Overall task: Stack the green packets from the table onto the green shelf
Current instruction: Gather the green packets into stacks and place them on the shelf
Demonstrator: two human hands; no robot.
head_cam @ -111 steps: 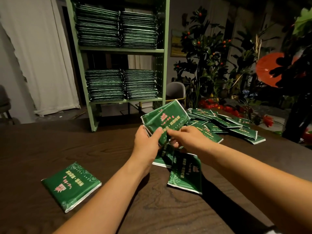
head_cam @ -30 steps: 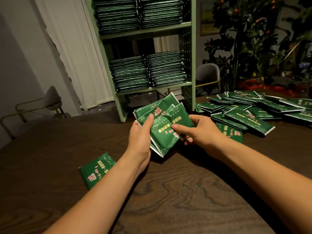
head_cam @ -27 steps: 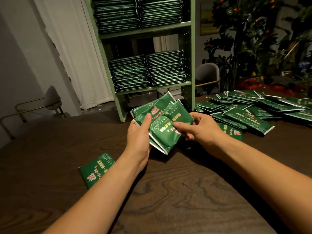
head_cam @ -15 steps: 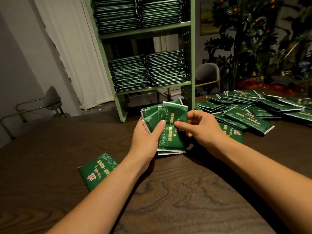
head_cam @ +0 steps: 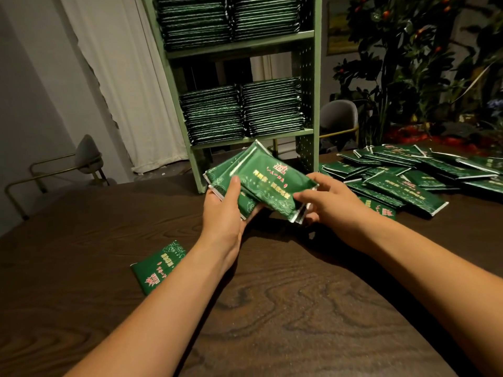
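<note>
From the head view, we hold a small bundle of green packets (head_cam: pixel 261 183) above the table (head_cam: pixel 272 308), just in front of the green shelf (head_cam: pixel 309 104). Our left hand (head_cam: pixel 223 210) grips the bundle's near-left edge, thumb curled over the top; our right hand (head_cam: pixel 326 200) pinches its right end, thumb on the top packet and fingers beneath. The packets sit askew, so we judge the step in hand is gathering and squaring them before shelving. Next we would need to even the edges, then lift the bundle onto one of the stacks (head_cam: pixel 242 110) already on the shelf; the lower tier shows space above its stacks.

Around us, a loose pile of packets (head_cam: pixel 408 175) lies on the table to the right, and a single packet (head_cam: pixel 160 266) lies near the left forearm. Chairs (head_cam: pixel 337 115), a curtain (head_cam: pixel 117 77) and plants (head_cam: pixel 408 63) stand behind. Nothing lies between the bundle and the shelf.
</note>
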